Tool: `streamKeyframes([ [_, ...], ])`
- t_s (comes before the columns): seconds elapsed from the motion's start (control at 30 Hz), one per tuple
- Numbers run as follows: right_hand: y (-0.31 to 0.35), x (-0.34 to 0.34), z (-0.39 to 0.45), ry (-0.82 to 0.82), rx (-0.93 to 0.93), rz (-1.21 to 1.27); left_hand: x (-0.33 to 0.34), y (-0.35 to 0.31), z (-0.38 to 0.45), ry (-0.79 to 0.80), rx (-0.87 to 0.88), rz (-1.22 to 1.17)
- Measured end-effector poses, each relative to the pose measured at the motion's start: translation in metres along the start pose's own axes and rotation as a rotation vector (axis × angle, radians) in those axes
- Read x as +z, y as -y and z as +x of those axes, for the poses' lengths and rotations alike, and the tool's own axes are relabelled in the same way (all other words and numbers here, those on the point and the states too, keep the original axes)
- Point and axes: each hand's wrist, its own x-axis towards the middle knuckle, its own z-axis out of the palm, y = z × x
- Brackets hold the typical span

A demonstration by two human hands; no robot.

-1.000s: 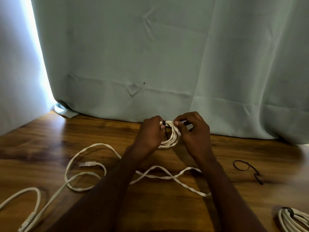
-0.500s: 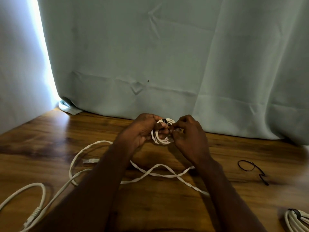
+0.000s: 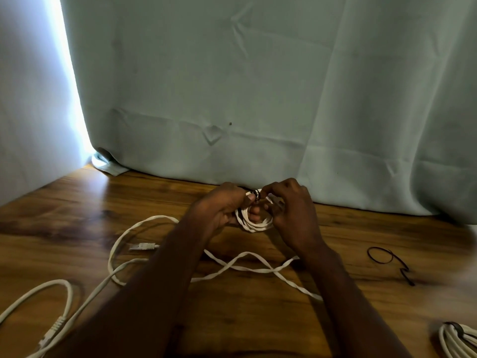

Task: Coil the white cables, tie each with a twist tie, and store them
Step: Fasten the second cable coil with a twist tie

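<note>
A small coil of white cable (image 3: 256, 223) is held above the wooden table near the curtain. My left hand (image 3: 222, 210) grips the coil's left side. My right hand (image 3: 291, 210) pinches a black twist tie (image 3: 256, 194) wrapped round the top of the coil. A loose white flat cable (image 3: 247, 267) crosses the table under my forearms, its plug (image 3: 143, 246) lying to the left. Another loose white cable (image 3: 49, 306) loops at the lower left. A spare black twist tie (image 3: 387, 262) lies on the right.
A coiled and tied white cable (image 3: 459, 339) sits at the lower right corner. A pale green curtain (image 3: 258, 99) hangs behind the table (image 3: 77, 202), touching its far edge. Bright light enters at the curtain's left side.
The coil has turned in my hands, its loop now facing the camera more. My right fingers have moved up to the black tie at the coil's top. The view shifted slightly.
</note>
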Motion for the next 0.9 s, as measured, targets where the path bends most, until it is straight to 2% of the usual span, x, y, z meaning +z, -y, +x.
streamKeyframes([
  [0.07,0.001,0.0,0.0,-0.009,-0.034,-0.015,-0.002,-0.001,-0.001,0.012,-0.008,-0.026],
  [0.2,0.004,0.002,0.0,-0.057,-0.017,0.121,-0.002,0.0,0.001,-0.03,0.069,0.071],
  [0.37,0.007,0.0,0.003,-0.115,0.186,0.432,0.006,0.005,0.005,-0.046,0.239,0.192],
  [0.5,0.007,-0.003,0.006,-0.234,0.369,0.665,0.016,0.009,0.009,-0.14,0.506,0.484],
  [0.63,0.01,-0.004,0.005,-0.271,0.451,0.706,0.019,0.019,0.014,-0.253,0.598,0.775],
  [0.7,0.012,-0.005,0.004,-0.271,0.452,0.686,0.018,0.021,0.014,-0.182,0.64,0.841],
  [0.8,0.009,-0.008,0.007,-0.262,0.573,0.762,0.017,0.019,0.012,0.038,0.686,0.797],
  [0.9,0.008,-0.017,0.008,-0.249,0.801,1.001,0.016,0.023,0.013,0.05,0.737,0.745],
])
